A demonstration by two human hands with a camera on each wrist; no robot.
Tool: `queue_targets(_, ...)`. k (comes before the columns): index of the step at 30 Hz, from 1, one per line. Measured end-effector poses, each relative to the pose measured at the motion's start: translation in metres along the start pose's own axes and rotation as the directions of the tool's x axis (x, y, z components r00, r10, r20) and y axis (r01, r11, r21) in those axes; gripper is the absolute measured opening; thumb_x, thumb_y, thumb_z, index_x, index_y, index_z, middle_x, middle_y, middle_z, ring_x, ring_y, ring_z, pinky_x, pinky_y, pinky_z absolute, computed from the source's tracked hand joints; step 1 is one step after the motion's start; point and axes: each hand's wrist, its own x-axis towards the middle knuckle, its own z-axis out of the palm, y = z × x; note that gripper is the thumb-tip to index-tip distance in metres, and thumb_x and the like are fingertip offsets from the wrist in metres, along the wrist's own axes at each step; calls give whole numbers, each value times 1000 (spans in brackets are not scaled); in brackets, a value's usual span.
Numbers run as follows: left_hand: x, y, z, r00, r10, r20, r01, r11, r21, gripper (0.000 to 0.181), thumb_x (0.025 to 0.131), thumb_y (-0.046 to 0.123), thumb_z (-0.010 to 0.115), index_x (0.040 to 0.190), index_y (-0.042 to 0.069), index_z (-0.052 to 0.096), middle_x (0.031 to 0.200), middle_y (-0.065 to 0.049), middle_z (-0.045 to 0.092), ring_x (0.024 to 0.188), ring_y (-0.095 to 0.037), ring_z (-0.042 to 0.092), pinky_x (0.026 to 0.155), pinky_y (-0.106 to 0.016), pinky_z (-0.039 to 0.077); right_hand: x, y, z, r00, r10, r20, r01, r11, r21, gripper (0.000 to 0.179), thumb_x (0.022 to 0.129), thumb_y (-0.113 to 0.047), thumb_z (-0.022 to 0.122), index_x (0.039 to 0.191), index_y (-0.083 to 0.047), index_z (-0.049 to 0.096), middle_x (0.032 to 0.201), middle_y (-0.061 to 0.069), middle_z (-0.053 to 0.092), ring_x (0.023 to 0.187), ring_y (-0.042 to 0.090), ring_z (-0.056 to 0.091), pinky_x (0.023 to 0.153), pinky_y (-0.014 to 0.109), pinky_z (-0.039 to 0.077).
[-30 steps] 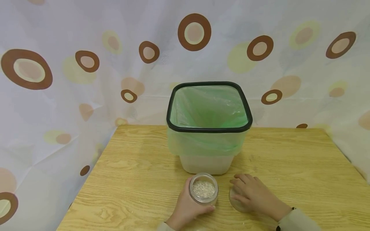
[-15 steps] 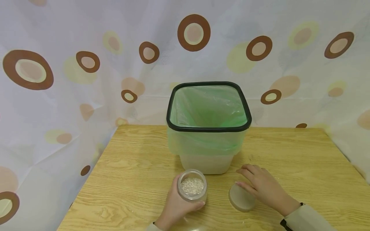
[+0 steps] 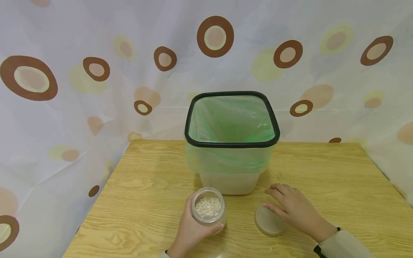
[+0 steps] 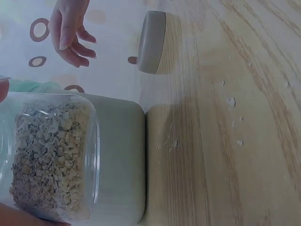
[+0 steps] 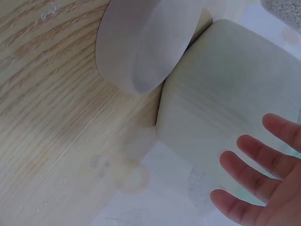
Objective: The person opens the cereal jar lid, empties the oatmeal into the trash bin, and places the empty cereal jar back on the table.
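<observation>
My left hand (image 3: 191, 226) grips an open clear jar (image 3: 220, 218), its fingers and thumb round the side. Pale flakes that look like rolled oats (image 4: 51, 160) partly fill it. The left wrist view has the jar's base raised off the tabletop. A round, greyish-beige lid (image 3: 268, 223) lies on the table to the right of the jar. Over the lid's far right side hovers my right hand (image 3: 295, 209), fingers spread and slightly bent, holding nothing. In the right wrist view, its fingers (image 5: 254, 176) are apart from the lid (image 5: 141, 47).
A square white bin (image 3: 229, 183) with a black rim and green liner (image 3: 226, 123) stands just behind the jar. Small flake crumbs (image 4: 230, 101) are scattered on the wooden table (image 3: 142, 200). A patterned curtain (image 3: 180, 82) encloses the back and sides.
My left hand has carried the jar to the left. My right hand has come off the lid, rising and shifting right, leaving the lid on the table.
</observation>
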Motion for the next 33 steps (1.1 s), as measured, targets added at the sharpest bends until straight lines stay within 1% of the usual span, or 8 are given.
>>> queue_targets(6, 1, 3, -4, 1000, -17, -11, 17, 1000, 15, 107, 60, 18, 93, 145, 2, 30, 140, -20, 44, 127, -42, 42, 99, -64, 35, 1, 0, -1, 1000, -10, -5, 10, 1000, -8, 34, 89, -34, 69, 110, -7, 68, 110, 9, 63, 94, 28, 62, 71, 46, 52)
queue_targets(12, 3, 7, -11, 1000, 19, -8, -18, 999, 38, 104, 61, 16, 92, 145, 4, 31, 140, -17, 45, 127, -42, 42, 99, -63, 36, 2, 0, -5, 1000, -19, -9, 18, 999, -26, 35, 89, -36, 69, 110, -8, 68, 110, 9, 63, 96, 29, 62, 72, 47, 52)
queue_targets(16, 5, 9, -14, 999, 30, -35, -28, 999, 44, 102, 60, 17, 93, 142, 6, 34, 137, -14, 48, 127, -38, 44, 99, -61, 36, 2, 0, -7, 1000, -16, -12, 16, 999, -28, 33, 88, -34, 71, 109, -9, 68, 109, 10, 63, 95, 29, 61, 72, 48, 51)
queue_targets(21, 5, 11, -19, 997, 46, -67, -42, 997, 60, 102, 57, 17, 94, 141, 5, 36, 136, -15, 49, 125, -38, 45, 99, -61, 36, 4, 1, -10, 1000, -3, -23, 2, 1000, -25, 34, 87, -33, 72, 109, -7, 68, 109, 11, 64, 97, 31, 62, 74, 51, 51)
queue_targets(25, 6, 12, -22, 994, 58, -93, -51, 996, 78, 104, 55, 15, 94, 141, 3, 36, 135, -16, 50, 124, -39, 46, 100, -63, 35, 7, 0, -13, 999, 9, -48, -10, 1000, -19, 34, 88, -33, 71, 108, -7, 68, 109, 12, 64, 98, 32, 61, 76, 52, 50)
queue_targets(28, 6, 13, -23, 992, 61, -111, -52, 996, 78, 103, 54, 15, 94, 140, 1, 38, 133, -15, 52, 123, -38, 48, 100, -62, 35, 9, 0, -15, 998, 4, -69, -5, 1000, -14, 35, 89, -36, 69, 108, -7, 68, 109, 11, 64, 98, 33, 61, 76, 52, 50)
queue_targets(33, 5, 17, -27, 991, 66, -114, -57, 996, 73, 103, 56, 15, 94, 140, 0, 37, 135, -15, 51, 124, -38, 46, 100, -62, 35, 14, 0, -18, 990, -23, -142, 24, 1000, 11, 41, 93, -41, 62, 108, -3, 68, 107, 12, 64, 96, 33, 62, 77, 53, 50)
